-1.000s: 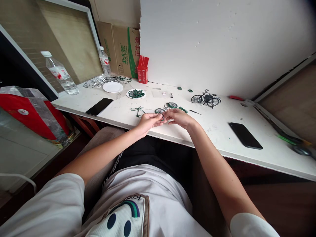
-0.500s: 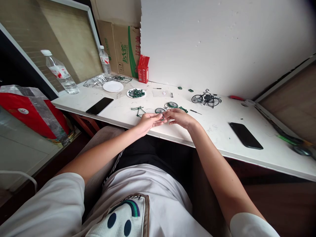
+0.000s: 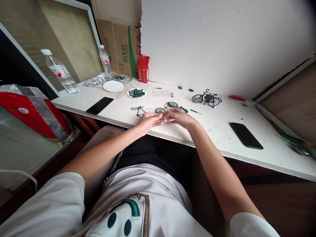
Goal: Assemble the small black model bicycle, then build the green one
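Note:
My left hand (image 3: 151,121) and my right hand (image 3: 178,117) meet above the front edge of the white desk. Their fingertips pinch a small dark green piece (image 3: 162,116), mostly hidden by the fingers; its exact kind does not show. Just behind the hands lie a model bicycle wheel (image 3: 160,110) and a second green wheel (image 3: 172,104). A green bicycle frame (image 3: 139,110) is left of my left hand. Green parts (image 3: 183,109) lie behind my right hand, with a thin screwdriver (image 3: 196,112) to their right.
A finished-looking black model bicycle (image 3: 207,98) stands at the right rear. Phones lie left (image 3: 100,106) and right (image 3: 246,135). A plate of green parts (image 3: 136,93), a bare white plate (image 3: 113,86), a red box (image 3: 143,69) and a water bottle (image 3: 60,72) are toward the left.

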Demonstrator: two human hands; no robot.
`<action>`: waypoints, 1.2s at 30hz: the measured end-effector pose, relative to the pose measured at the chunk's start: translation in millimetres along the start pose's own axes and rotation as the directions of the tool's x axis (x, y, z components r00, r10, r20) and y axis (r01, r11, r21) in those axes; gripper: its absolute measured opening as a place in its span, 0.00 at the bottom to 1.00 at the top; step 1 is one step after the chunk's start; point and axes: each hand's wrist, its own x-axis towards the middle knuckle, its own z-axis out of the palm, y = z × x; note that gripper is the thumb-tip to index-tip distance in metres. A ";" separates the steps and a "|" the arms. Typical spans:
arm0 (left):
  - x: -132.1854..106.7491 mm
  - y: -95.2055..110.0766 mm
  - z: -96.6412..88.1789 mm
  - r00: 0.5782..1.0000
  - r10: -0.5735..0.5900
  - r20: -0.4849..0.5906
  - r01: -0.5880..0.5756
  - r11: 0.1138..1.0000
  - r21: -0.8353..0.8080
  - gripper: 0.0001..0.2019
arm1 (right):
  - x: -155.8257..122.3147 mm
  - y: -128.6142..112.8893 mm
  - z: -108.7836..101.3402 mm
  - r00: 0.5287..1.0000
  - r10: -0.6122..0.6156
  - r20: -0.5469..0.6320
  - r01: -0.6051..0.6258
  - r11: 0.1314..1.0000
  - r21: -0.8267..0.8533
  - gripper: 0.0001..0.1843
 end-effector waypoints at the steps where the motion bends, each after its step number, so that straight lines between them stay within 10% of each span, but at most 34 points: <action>1: 0.3 -0.1 -0.3 1.000 0.001 0.001 -0.001 1.000 0.000 0.09 | -0.4 -0.2 -0.1 1.000 -0.001 0.003 0.001 1.000 -0.001 0.14; 36: 1.0 -1.5 -2.4 0.999 0.022 0.041 -0.024 0.999 0.031 0.13 | 2.5 3.8 -11.5 0.995 0.002 0.103 -0.012 0.996 0.093 0.24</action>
